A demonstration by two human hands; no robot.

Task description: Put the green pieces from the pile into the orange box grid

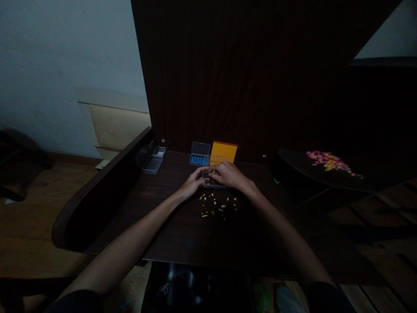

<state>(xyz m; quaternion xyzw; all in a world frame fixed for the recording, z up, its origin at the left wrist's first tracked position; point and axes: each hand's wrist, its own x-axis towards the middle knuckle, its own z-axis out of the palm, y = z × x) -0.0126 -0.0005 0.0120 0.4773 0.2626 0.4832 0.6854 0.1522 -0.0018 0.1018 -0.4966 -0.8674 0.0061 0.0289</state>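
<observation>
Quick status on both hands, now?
Left hand: at the left side of the clear box; whether it grips cannot be told.
Right hand: fingers bent over the box; whether they pinch anything cannot be told.

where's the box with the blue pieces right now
In the head view, the box of blue pieces sits toward the back of the dark table, left of the upright orange panel and just beyond the left hand.

dark sleeves [78, 301] stop short of the bare forearms [130, 243]; the left hand [192, 184] and right hand [228, 174] are bare.
</observation>
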